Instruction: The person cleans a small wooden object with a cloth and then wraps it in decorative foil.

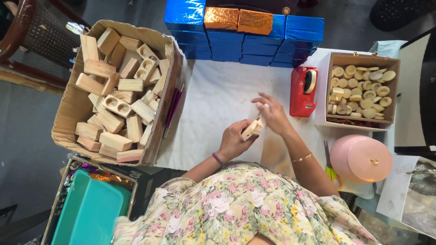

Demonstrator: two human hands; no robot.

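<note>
Left hand (234,139) grips a wooden block (252,128) — half hidden — right hand (271,112) spread open, fingertips touching it.

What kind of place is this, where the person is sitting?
Probably a small craft or gift-packing workbench. A cardboard box of wooden blocks, stacked shiny blue boxes and a red tape dispenser surround the hands, which hold a wooden block.

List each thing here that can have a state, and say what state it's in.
left hand: closed around a wooden block
right hand: fingers spread, touching the block
cardboard box: open, heaped with wooden blocks
wooden tray: open, full of pale round pieces
pink round box: lid on
tape dispenser: roll loaded
</note>
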